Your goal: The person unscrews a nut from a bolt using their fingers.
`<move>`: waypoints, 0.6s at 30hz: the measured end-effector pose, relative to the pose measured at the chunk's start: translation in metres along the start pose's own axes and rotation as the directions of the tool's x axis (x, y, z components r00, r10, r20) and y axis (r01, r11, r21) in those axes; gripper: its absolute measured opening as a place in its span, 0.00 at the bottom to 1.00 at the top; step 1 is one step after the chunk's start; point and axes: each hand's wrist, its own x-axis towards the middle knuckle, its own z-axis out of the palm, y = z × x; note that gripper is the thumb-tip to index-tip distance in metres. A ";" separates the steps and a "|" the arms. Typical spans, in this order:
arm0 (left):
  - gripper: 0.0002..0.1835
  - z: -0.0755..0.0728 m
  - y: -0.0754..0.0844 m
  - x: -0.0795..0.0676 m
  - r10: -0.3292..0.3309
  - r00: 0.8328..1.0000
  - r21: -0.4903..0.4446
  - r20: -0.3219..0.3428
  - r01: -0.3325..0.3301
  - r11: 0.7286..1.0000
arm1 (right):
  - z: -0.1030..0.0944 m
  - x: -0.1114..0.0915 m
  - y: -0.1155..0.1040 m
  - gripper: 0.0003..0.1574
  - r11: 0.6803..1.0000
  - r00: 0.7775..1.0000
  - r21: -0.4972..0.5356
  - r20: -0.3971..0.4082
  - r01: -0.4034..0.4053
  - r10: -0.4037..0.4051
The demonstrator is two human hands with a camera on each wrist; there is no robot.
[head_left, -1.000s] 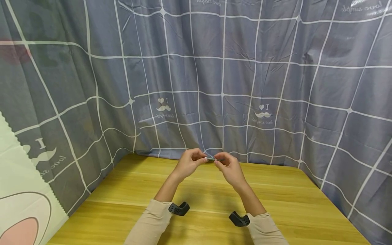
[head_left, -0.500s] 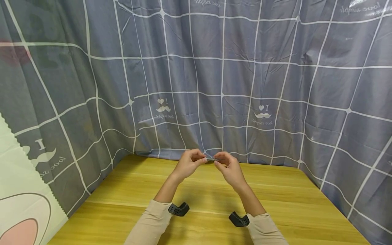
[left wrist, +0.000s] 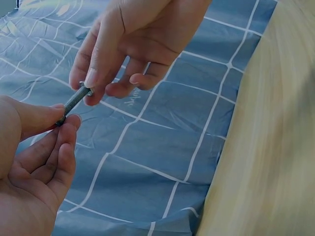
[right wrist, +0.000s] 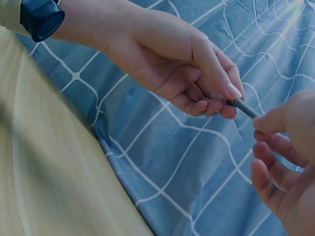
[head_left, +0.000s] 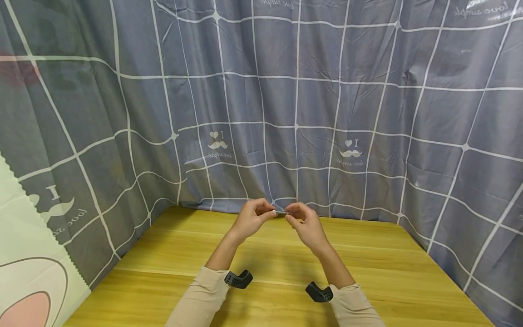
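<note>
A grey threaded bolt (left wrist: pixel 75 101) is held in the air between both hands, above the far edge of the table. My left hand (head_left: pixel 249 220) pinches its head end between thumb and fingertips. At the other end, my right hand (head_left: pixel 308 227) pinches a small shiny metal piece (left wrist: pixel 90 92) that looks like a nut on the thread; the fingertips hide most of it. In the right wrist view the bolt (right wrist: pixel 246 108) slants between the two sets of fingertips. The right hand's other fingers are loosely bent.
The wooden table (head_left: pixel 261 263) lies below the forearms. Behind it hangs a grey-blue checked curtain (head_left: pixel 318 104), which also closes both sides. A pale cloth (head_left: pixel 28 236) with a pink print hangs at the left. Black wrist mounts (head_left: pixel 239 279) stick out from the sleeves.
Right thumb and fingertips shift slightly at the bolt's end, and the small metal piece there shows at a different angle. Left hand and both forearms stay in place.
</note>
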 end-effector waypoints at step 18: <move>0.02 0.000 -0.001 0.000 0.007 1.000 0.008 -0.013 -0.007 1.000 | 0.001 0.000 0.000 0.09 1.000 0.999 -0.004 -0.050 -0.002 0.002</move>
